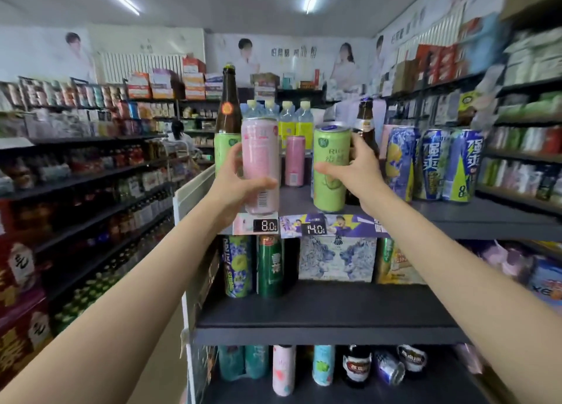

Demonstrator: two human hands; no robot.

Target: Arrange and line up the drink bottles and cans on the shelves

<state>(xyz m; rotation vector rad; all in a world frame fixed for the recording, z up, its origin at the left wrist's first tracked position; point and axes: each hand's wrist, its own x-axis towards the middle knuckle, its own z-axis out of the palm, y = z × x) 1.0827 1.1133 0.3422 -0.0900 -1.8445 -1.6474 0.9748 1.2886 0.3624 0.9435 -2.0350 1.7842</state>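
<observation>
My left hand (235,187) grips a tall pink can (260,160) at the front edge of the top shelf (486,218). My right hand (352,172) wraps around a tall green can (331,163) standing near the same edge. Right behind that hand stands a brown bottle (365,123). A taller brown bottle (228,105) and another green can (223,151) sit at the left end. A second pink can (295,160) stands further back, with clear yellow-labelled bottles (296,120) behind it. Three blue cans (431,166) line the right side.
The middle shelf (328,318) holds a purple-green can (238,266), a dark green can (270,266) and cartons (336,260) at its back. Several cans and bottles, one lying on its side, stand on the bottom shelf (349,367). Stocked aisles run left and right.
</observation>
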